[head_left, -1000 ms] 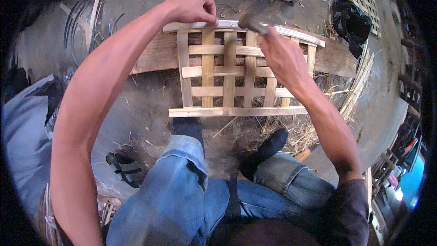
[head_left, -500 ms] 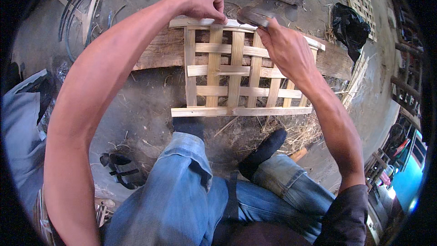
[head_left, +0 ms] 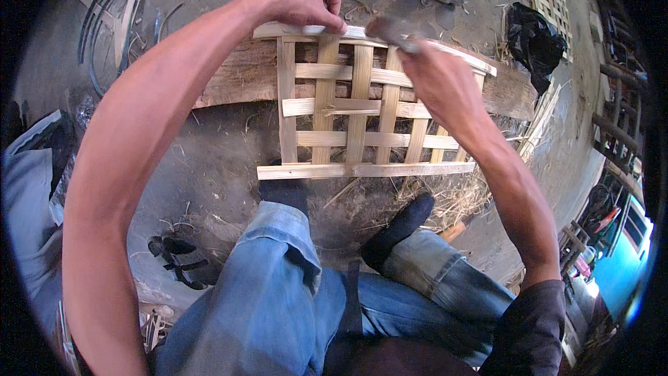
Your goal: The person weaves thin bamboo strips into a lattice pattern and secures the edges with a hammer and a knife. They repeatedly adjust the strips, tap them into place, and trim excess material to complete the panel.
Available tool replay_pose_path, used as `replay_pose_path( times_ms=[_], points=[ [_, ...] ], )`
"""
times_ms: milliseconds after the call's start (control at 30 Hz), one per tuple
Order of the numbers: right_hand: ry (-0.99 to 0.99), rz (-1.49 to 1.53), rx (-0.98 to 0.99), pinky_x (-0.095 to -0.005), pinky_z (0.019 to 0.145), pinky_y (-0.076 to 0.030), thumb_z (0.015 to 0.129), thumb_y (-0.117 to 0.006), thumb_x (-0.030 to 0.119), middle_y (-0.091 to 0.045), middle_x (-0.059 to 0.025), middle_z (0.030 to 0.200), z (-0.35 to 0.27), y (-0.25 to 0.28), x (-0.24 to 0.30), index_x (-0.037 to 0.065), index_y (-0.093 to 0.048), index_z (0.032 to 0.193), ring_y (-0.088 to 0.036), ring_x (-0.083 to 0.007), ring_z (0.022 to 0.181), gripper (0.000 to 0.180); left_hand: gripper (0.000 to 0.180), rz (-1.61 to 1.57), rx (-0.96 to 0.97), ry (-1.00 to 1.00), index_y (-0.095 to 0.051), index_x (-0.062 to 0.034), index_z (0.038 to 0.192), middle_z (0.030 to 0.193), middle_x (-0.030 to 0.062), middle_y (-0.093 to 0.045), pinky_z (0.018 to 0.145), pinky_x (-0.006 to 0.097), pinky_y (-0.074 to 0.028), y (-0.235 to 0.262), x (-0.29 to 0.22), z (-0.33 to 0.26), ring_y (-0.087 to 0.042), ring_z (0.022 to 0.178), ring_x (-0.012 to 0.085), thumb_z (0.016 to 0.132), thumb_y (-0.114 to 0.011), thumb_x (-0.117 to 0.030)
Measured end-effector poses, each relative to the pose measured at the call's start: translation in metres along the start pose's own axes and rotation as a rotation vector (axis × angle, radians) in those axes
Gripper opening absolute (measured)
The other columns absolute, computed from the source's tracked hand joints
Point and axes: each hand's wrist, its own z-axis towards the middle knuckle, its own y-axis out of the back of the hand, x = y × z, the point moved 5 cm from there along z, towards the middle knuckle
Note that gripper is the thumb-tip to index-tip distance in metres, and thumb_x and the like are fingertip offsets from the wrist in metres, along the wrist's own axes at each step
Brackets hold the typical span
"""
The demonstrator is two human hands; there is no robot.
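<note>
Bamboo lattice panel (head_left: 362, 115) lies propped across a rough wooden plank (head_left: 236, 80) on the dirt ground, just beyond my knees, its near rail close to my dark-socked feet. My left hand (head_left: 303, 1) is pinched closed on the far top slat, while my right hand (head_left: 438, 80) is wrapped around a dark-headed tool (head_left: 390, 28) poised over that same rail. I judge the panel light and springy, its thin strips liable to split, so I would grip it by the thicker outer rails.

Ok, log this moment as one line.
left hand: pinching lattice top strip | right hand: holding tool at top strip | bamboo lattice: on wooden plank
</note>
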Motion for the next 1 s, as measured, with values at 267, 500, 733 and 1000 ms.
replay_pose_path(
  times_ms=[267,500,733,1000],
  points=[
    [0.011,0.155,-0.079,-0.0537,0.056,-0.045,0.099,-0.051,0.027,-0.060,-0.0239,0.067,0.004,-0.005,-0.002,0.003,-0.049,0.105,-0.061,-0.0442,0.062,0.024,0.043,0.004,0.030,0.025,-0.064,-0.0034,0.093,0.080,0.0062,-0.067,0.066,0.032,-0.049,-0.002,0.003,0.002,-0.062,0.074,0.0163,0.075,-0.079,-0.040],
    [-0.013,0.104,-0.062,-0.0525,0.052,-0.046,0.098,-0.054,0.026,-0.062,-0.0226,0.066,-0.002,-0.008,0.001,0.005,-0.046,0.105,-0.061,-0.0446,0.062,0.024,0.043,0.001,0.028,0.005,-0.063,-0.0032,0.090,0.078,0.0051,-0.067,0.061,0.033,-0.048,0.002,-0.004,0.000,-0.060,0.069,0.0144,0.074,-0.079,-0.039],
    [-0.069,0.145,-0.016,-0.0564,0.055,-0.047,0.099,-0.049,0.028,-0.061,-0.0237,0.064,-0.006,-0.017,-0.008,0.003,-0.046,0.100,-0.061,-0.0469,0.062,0.026,0.040,0.031,0.018,-0.010,-0.063,-0.0028,0.096,0.082,0.0056,-0.069,0.065,0.032,-0.050,0.004,-0.011,-0.006,-0.064,0.075,0.0157,0.075,-0.078,-0.034],
    [0.116,0.150,-0.115,-0.0482,0.057,-0.047,0.101,-0.050,0.027,-0.062,-0.0216,0.073,0.003,-0.007,-0.016,0.004,-0.054,0.112,-0.062,-0.0402,0.066,0.026,0.051,-0.063,0.044,0.038,-0.062,-0.0010,0.108,0.084,0.0054,-0.070,0.072,0.032,-0.050,-0.004,-0.009,-0.004,-0.063,0.078,0.0157,0.076,-0.079,-0.037]
  ],
)
